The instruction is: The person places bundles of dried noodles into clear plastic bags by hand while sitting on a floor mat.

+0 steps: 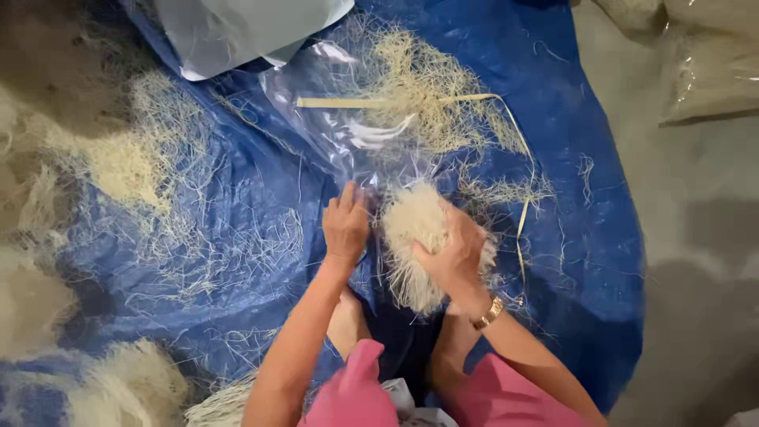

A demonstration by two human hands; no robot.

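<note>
My right hand (452, 251) grips a thick bundle of pale thin noodle strands (411, 237) and presses it against a clear plastic bag (332, 130) lying on the blue tarp (585, 237). My left hand (345, 221) pinches the near edge of that bag beside the bundle. A gold watch sits on my right wrist. Pink sleeves cover my upper arms at the bottom of the view.
Loose strands (427, 87) and a flat pale strap (348, 102) lie on the bag farther off. More heaps of strands (126, 166) cover the tarp on the left. A white bag (237, 32) is at the top, and filled clear bags (711, 71) rest on bare floor at upper right.
</note>
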